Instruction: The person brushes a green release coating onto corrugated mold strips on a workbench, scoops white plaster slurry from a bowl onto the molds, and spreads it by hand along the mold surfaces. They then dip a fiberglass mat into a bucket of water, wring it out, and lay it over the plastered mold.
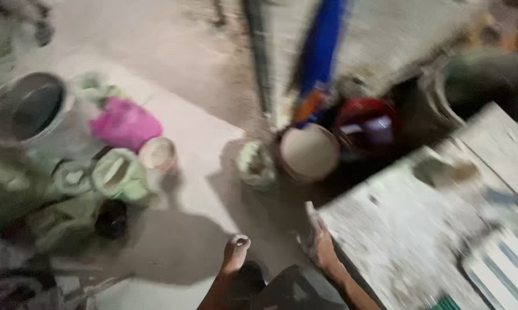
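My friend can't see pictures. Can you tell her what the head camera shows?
Blurry view down at a hand resting on the corner of a pale board. On the floor sit bags, including a pink bag, bowls and a metal pot.

floor: rough concrete | bag: glossy pink plastic | slab: speckled stone

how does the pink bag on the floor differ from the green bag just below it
The pink bag is bright magenta and looks bunched closed on top; the green bag is pale green with its mouth open, showing a light inside. The pink bag lies farther from the person, the green one nearer. Both are soft bags on the concrete floor, blurred by camera motion.
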